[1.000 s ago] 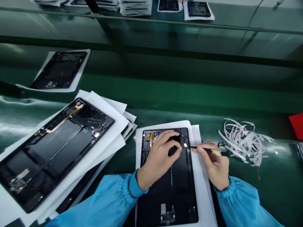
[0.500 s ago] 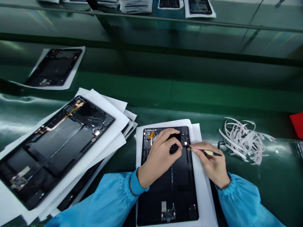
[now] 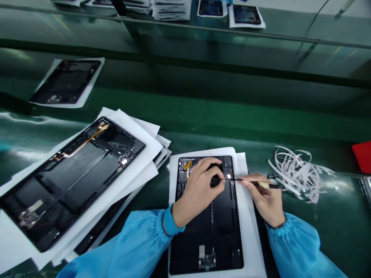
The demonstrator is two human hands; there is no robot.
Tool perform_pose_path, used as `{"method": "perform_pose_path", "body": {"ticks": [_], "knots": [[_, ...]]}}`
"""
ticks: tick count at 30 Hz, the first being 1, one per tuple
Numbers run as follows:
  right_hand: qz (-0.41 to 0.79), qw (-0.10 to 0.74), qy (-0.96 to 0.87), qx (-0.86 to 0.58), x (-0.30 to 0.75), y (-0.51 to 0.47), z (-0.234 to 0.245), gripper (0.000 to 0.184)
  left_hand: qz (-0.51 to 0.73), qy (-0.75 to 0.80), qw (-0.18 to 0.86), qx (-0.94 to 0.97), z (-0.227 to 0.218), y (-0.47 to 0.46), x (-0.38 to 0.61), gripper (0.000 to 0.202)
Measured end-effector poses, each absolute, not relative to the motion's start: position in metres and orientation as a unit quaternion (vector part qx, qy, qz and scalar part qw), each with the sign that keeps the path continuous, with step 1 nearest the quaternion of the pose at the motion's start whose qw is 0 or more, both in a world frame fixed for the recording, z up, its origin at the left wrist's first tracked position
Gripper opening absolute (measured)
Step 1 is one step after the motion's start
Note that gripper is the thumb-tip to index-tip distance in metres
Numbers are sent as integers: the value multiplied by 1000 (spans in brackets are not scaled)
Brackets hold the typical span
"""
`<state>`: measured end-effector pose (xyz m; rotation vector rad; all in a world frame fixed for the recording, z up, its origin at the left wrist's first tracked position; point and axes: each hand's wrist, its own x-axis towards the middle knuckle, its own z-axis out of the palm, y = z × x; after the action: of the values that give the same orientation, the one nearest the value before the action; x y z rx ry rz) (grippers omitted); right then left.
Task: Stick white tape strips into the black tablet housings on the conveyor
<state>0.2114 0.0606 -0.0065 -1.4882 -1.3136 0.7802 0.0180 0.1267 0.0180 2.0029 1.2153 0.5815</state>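
Because the paper sheets [image 3: 136,132] at my left lie fanned and uneven, the open tablet [image 3: 84,170] on top could slide if my left sleeve [image 3: 139,231] snagged an edge; cuff and stack are near each other.

Second tablet [image 3: 208,239], also open, lies flat on paper directly before me. Near its top left, an orange ribbon [image 3: 188,166] runs beside my left hand [image 3: 199,189]; a dragging knuckle might crease it. Left thumb and forefinger curl together at the tips, over the upper right part. Cannot tell whether anything is pinched there, or whether the palm bears on the case. If it does, pressing could shift tablet and paper together.

Right hand [image 3: 263,200]: fingers clamped on a thin dark tool [image 3: 263,185], its tip at the right edge, just beside my left fingertips. Main risk, in my judgement: a slip scratching small parts or jabbing my thumb, caused by the close quarters.

Farther right, tangled white strips [image 3: 301,173] could catch on the tool's back end.
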Motion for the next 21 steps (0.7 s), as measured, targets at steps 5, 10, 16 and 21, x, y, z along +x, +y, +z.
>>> {"method": "perform_pose_path", "body": {"ticks": [5,10,16,21], "knots": [[341,538,-455,-622,218,63,-1,21,231,474,380,760,21,130,22,17],[306,534,-501,-608,201,74,30,26,273,443,403,753,26,132,7,24],[219,227,-724,-614,154,89,36,14,368,521,401,657,34,99,-59,4],[203,157,-744,-618,147,103,25,9,294,519,470,651,31,52,-74,8]]}}
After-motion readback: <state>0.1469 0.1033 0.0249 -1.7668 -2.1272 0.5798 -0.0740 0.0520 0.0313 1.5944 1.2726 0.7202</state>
